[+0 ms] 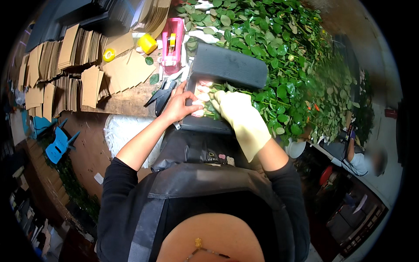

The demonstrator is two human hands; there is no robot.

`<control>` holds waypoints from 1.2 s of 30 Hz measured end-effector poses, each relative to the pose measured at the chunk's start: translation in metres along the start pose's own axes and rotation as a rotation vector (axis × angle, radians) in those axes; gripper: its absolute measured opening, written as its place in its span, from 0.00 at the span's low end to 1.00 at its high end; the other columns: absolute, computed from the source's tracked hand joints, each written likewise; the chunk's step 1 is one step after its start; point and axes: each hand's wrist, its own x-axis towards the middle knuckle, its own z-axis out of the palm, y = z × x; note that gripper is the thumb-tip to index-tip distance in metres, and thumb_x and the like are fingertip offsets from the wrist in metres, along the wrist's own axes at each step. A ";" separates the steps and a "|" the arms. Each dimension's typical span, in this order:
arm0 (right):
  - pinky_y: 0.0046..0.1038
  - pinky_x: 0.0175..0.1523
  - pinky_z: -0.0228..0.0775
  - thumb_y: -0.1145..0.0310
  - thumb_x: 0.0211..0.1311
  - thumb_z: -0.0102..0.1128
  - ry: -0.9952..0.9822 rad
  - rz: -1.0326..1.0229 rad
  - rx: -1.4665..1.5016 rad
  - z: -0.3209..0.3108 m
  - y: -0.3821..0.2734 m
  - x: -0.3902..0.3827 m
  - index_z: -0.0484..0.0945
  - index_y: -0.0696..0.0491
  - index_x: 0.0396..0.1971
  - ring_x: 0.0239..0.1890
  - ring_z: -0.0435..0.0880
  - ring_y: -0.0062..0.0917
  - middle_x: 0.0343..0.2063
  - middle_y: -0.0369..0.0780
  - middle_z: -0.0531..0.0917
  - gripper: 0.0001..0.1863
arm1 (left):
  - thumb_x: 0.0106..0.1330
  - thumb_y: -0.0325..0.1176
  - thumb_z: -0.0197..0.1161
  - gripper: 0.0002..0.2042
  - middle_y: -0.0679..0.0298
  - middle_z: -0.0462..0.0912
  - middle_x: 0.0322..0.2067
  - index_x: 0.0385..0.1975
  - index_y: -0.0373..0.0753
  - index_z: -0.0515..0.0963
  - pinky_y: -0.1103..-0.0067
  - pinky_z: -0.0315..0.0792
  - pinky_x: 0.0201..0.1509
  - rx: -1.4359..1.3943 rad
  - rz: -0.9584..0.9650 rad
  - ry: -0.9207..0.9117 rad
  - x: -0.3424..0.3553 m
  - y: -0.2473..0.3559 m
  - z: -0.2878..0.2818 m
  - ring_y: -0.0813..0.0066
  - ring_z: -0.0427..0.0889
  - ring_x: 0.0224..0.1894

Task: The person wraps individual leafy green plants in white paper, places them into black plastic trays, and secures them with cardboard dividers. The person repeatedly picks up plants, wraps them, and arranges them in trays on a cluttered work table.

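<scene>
A dark ridged trough [229,65] lies on the table's front edge right before me. Pale pink roses [203,97] rest inside it, heads to the left and stems running right. My left hand [178,105], bare, reaches over the trough's left end, its thumb and fingertips around a rose head. A pale yellow rubber glove covers my right hand [238,114]; its fingers curl over the stems just behind the blooms, and partly hide them. Black-handled scissors or shears [162,98] lie next to my left wrist.
Leafy cut stems [279,65] pile up at the back and right. A pink tape dispenser [173,46], yellow tape rolls [147,43] and stacked cardboard pieces [83,48] stand to the left. A white-lined bin [131,137] is below the table edge. Another person [358,159] works at far right.
</scene>
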 end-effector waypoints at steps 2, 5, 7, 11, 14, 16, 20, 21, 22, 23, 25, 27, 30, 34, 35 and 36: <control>0.45 0.41 0.79 0.62 0.70 0.52 -0.047 -0.035 -0.007 0.033 0.016 0.018 0.82 0.54 0.38 0.35 0.90 0.40 0.31 0.46 0.89 0.13 | 0.51 0.46 0.81 0.28 0.34 0.57 0.72 0.52 0.46 0.78 0.58 0.55 0.76 -0.022 0.027 0.024 0.001 0.003 -0.001 0.37 0.55 0.76; 0.44 0.43 0.78 0.60 0.70 0.56 0.080 -0.083 0.061 0.050 0.017 0.023 0.83 0.51 0.36 0.37 0.88 0.41 0.31 0.46 0.88 0.11 | 0.52 0.46 0.80 0.33 0.37 0.59 0.72 0.57 0.48 0.75 0.59 0.54 0.77 -0.052 0.014 0.047 0.001 0.009 -0.003 0.38 0.56 0.75; 0.43 0.42 0.78 0.61 0.68 0.58 0.121 -0.103 0.106 0.049 0.010 0.021 0.83 0.49 0.34 0.37 0.87 0.42 0.30 0.46 0.87 0.09 | 0.51 0.46 0.80 0.34 0.38 0.59 0.72 0.59 0.48 0.74 0.59 0.53 0.77 -0.043 0.039 0.028 0.001 0.005 -0.004 0.38 0.56 0.74; 0.45 0.38 0.77 0.64 0.62 0.60 0.069 -0.161 0.049 0.041 0.008 0.021 0.81 0.50 0.29 0.34 0.87 0.43 0.29 0.46 0.86 0.06 | 0.51 0.46 0.80 0.36 0.38 0.56 0.73 0.62 0.49 0.73 0.58 0.52 0.77 -0.005 0.024 -0.001 0.000 0.006 -0.004 0.38 0.56 0.74; 0.45 0.38 0.78 0.65 0.59 0.61 0.062 -0.175 0.004 0.044 0.007 0.024 0.82 0.50 0.29 0.33 0.87 0.43 0.29 0.45 0.87 0.05 | 0.51 0.48 0.80 0.35 0.36 0.55 0.73 0.61 0.49 0.76 0.57 0.53 0.77 0.011 0.009 -0.022 0.004 0.010 -0.005 0.37 0.55 0.74; 0.45 0.38 0.79 0.65 0.59 0.60 0.072 -0.186 -0.022 0.043 0.007 0.024 0.83 0.51 0.30 0.34 0.88 0.42 0.29 0.46 0.87 0.07 | 0.52 0.48 0.80 0.33 0.35 0.55 0.73 0.59 0.48 0.79 0.57 0.54 0.76 0.001 -0.096 -0.019 0.009 0.013 -0.002 0.37 0.55 0.74; 0.45 0.42 0.79 0.61 0.63 0.59 0.096 -0.086 0.049 0.030 0.004 0.013 0.84 0.50 0.33 0.35 0.89 0.42 0.31 0.45 0.88 0.10 | 0.52 0.49 0.80 0.25 0.34 0.60 0.70 0.48 0.47 0.87 0.57 0.56 0.75 -0.065 -0.127 0.123 0.011 0.014 0.010 0.40 0.57 0.74; 0.45 0.45 0.79 0.60 0.64 0.59 0.101 -0.022 0.099 0.026 0.003 0.008 0.84 0.49 0.33 0.36 0.88 0.42 0.31 0.44 0.88 0.09 | 0.52 0.49 0.80 0.24 0.34 0.61 0.70 0.47 0.47 0.87 0.57 0.57 0.75 -0.069 -0.113 0.162 0.009 0.014 0.013 0.40 0.58 0.74; 0.45 0.45 0.79 0.59 0.65 0.59 0.078 0.031 0.085 0.024 0.005 0.010 0.84 0.47 0.35 0.36 0.88 0.42 0.32 0.44 0.88 0.10 | 0.52 0.48 0.80 0.21 0.36 0.63 0.69 0.45 0.47 0.89 0.58 0.57 0.75 -0.088 -0.095 0.195 0.008 0.014 0.014 0.41 0.59 0.73; 0.46 0.45 0.78 0.57 0.67 0.58 0.055 0.081 0.069 0.021 0.007 0.014 0.84 0.46 0.36 0.37 0.88 0.42 0.33 0.44 0.88 0.10 | 0.52 0.47 0.80 0.21 0.36 0.64 0.69 0.44 0.46 0.88 0.59 0.57 0.75 -0.093 -0.101 0.200 0.008 0.013 0.015 0.41 0.59 0.73; 0.46 0.45 0.78 0.57 0.68 0.57 0.024 0.088 0.021 0.023 0.013 0.023 0.84 0.46 0.38 0.37 0.89 0.42 0.33 0.44 0.88 0.11 | 0.52 0.46 0.80 0.21 0.37 0.65 0.68 0.43 0.44 0.87 0.60 0.57 0.74 -0.097 -0.105 0.201 0.011 0.016 0.014 0.42 0.59 0.74; 0.46 0.42 0.79 0.58 0.68 0.54 0.001 -0.015 -0.050 0.033 0.019 0.035 0.83 0.48 0.37 0.36 0.90 0.41 0.31 0.45 0.88 0.12 | 0.54 0.44 0.80 0.24 0.40 0.67 0.66 0.47 0.40 0.81 0.60 0.60 0.72 -0.026 -0.057 0.207 0.010 0.013 0.015 0.45 0.63 0.72; 0.43 0.39 0.77 0.59 0.65 0.58 0.148 -0.039 0.121 0.042 0.026 0.033 0.83 0.46 0.35 0.34 0.89 0.40 0.29 0.42 0.87 0.09 | 0.54 0.43 0.81 0.30 0.45 0.71 0.60 0.52 0.39 0.72 0.62 0.62 0.70 -0.092 -0.166 0.211 0.008 0.023 0.012 0.48 0.67 0.67; 0.40 0.37 0.76 0.62 0.63 0.60 0.314 -0.119 0.628 0.073 0.036 0.034 0.82 0.47 0.32 0.31 0.86 0.40 0.27 0.41 0.85 0.06 | 0.53 0.45 0.81 0.39 0.48 0.70 0.58 0.60 0.39 0.66 0.63 0.62 0.69 -0.078 -0.135 0.208 0.010 0.022 0.010 0.51 0.68 0.63; 0.39 0.36 0.76 0.63 0.63 0.60 0.343 -0.136 0.734 0.082 0.040 0.034 0.81 0.47 0.31 0.30 0.86 0.40 0.26 0.41 0.85 0.05 | 0.53 0.45 0.81 0.39 0.48 0.69 0.59 0.60 0.39 0.67 0.63 0.62 0.70 -0.058 -0.100 0.201 0.011 0.019 0.010 0.52 0.67 0.64; 0.39 0.36 0.75 0.64 0.63 0.60 0.353 -0.139 0.771 0.089 0.043 0.035 0.81 0.47 0.31 0.29 0.85 0.39 0.26 0.41 0.84 0.05 | 0.53 0.46 0.81 0.39 0.47 0.68 0.60 0.61 0.39 0.68 0.63 0.61 0.71 -0.043 -0.084 0.188 0.014 0.011 0.013 0.52 0.66 0.66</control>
